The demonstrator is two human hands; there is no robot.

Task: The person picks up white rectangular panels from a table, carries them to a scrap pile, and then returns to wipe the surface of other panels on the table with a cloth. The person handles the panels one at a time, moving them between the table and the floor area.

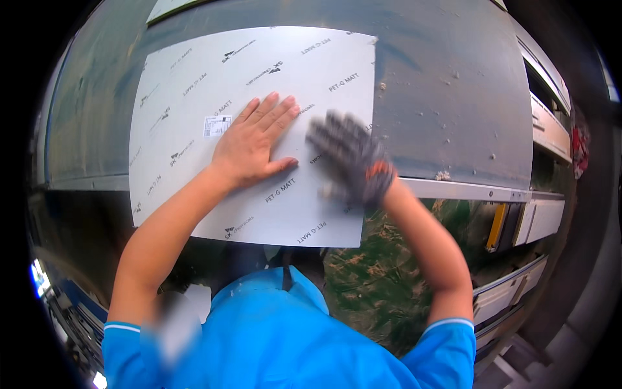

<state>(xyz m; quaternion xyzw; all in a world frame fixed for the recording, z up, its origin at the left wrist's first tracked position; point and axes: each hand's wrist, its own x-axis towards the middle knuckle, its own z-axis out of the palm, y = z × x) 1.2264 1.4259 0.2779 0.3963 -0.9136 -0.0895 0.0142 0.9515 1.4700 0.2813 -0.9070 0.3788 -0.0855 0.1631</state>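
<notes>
A large white panel with a printed protective film lies on the grey work table, its near edge jutting past the table's front. My bare left hand rests flat on the middle of it, fingers stretched and thumb apart. Just left of those fingers a small white label is stuck to the film. My right hand, in a dark grey glove with an orange mark at the wrist, is over the panel's right side, smeared by motion. Whether it touches the surface I cannot tell.
Bits of debris lie on the grey tabletop right of the panel, near its metal front edge. Another board's edge shows at the far left. White panels are stacked at the right, beside a yellow strip. The green floor is dusty.
</notes>
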